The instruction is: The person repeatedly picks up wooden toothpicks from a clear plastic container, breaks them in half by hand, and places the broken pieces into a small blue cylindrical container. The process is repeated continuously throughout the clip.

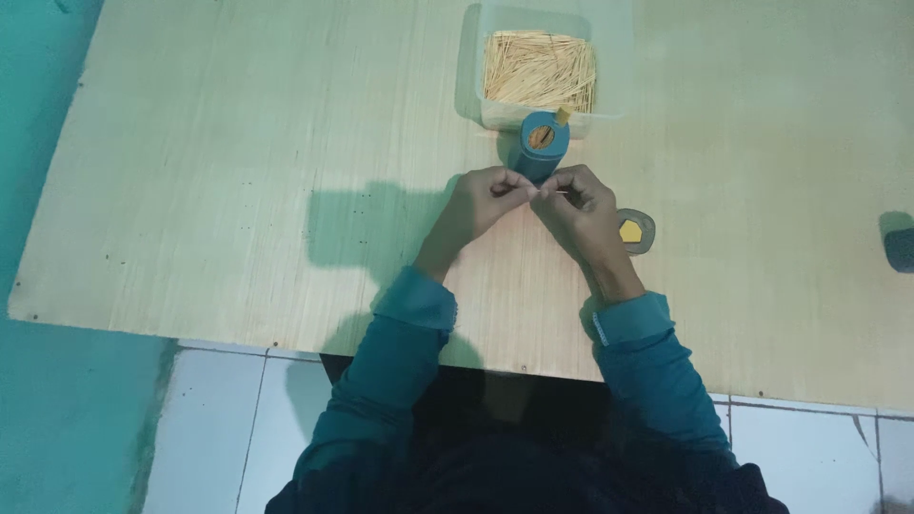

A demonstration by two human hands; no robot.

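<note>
My left hand (pixel 486 202) and my right hand (pixel 581 211) meet fingertip to fingertip over the wooden table (pixel 238 190), pinching a thin toothpick (pixel 535 191) between them. Just beyond the fingers stands a small blue cylindrical container (pixel 543 143) with an open top and a tan flap. A clear plastic box (pixel 547 67) full of several toothpicks sits right behind it. A round blue lid with a yellow centre (pixel 635 231) lies on the table beside my right wrist.
A dark blue object (pixel 900 247) sits at the right edge of the table. The table's near edge runs above a white tiled floor (pixel 219 419). A teal wall or floor (pixel 38 86) is on the left.
</note>
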